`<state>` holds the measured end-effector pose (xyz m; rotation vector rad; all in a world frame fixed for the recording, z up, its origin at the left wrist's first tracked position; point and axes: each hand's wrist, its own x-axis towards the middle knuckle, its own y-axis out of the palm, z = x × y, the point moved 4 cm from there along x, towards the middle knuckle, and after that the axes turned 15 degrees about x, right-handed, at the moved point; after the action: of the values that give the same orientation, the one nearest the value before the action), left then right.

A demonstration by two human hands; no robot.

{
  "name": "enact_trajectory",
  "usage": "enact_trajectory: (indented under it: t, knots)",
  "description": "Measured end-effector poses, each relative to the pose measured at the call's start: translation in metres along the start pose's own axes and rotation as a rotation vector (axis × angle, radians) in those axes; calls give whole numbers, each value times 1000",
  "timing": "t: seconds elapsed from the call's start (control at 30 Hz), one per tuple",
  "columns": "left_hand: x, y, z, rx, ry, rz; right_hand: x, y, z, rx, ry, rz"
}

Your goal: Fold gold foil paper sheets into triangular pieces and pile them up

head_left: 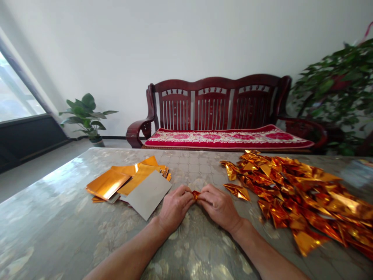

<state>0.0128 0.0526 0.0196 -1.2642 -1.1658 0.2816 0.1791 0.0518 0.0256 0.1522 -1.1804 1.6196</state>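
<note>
Between my two hands, just above the table, is a small folded piece of gold foil paper [196, 195]. My left hand [176, 206] pinches its left end with closed fingers. The right end is gripped by my right hand [218, 207], also closed, so only the middle of the paper shows. To the left lies a loose stack of flat gold foil sheets [112, 181], with one sheet [150, 194] on it turned grey side up. A large heap of folded gold foil pieces [291, 190] spreads on the right, and a single folded piece [237, 191] rests near my right hand.
The table [72, 229] has a patterned, shiny cover. Behind it stands a dark red wooden bench [214, 101] with a red and white floral seat cover [230, 138]. Potted plants [86, 112] stand at both sides. A clear plastic item [357, 173] sits at the right edge.
</note>
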Motion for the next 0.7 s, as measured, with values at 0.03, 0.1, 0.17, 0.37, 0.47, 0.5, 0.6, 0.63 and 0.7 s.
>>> enact_trajectory:
  t: [0.03, 0.1, 0.17, 0.37, 0.47, 0.5, 0.6, 0.63, 0.7]
  knots:
    - [0, -1, 0, 11, -4, 0, 0, 0, 0, 2, 0, 7]
    - [0, -3, 0, 37, -9, -6, 0, -1, -1, 3, 0, 20]
    - [0, -4, -1, 56, -13, -11, 0, -2, -1, -4, 1, 22]
    - [2, -5, -2, 15, -40, -7, 0, -1, 1, -11, 2, -7]
    - [3, -6, -1, -31, -54, -8, 1, -1, 1, 17, 3, -52]
    - [3, -6, -1, -45, -58, -10, 1, -1, 1, 27, 6, -66]
    - [3, -6, -1, -76, -72, -18, 1, -1, 2, 52, 15, -98]
    - [3, -6, -2, -83, -75, -20, 2, -1, 2, 57, 16, -105]
    - [3, -6, -2, -90, -80, -21, 2, -1, 3, 63, 13, -116]
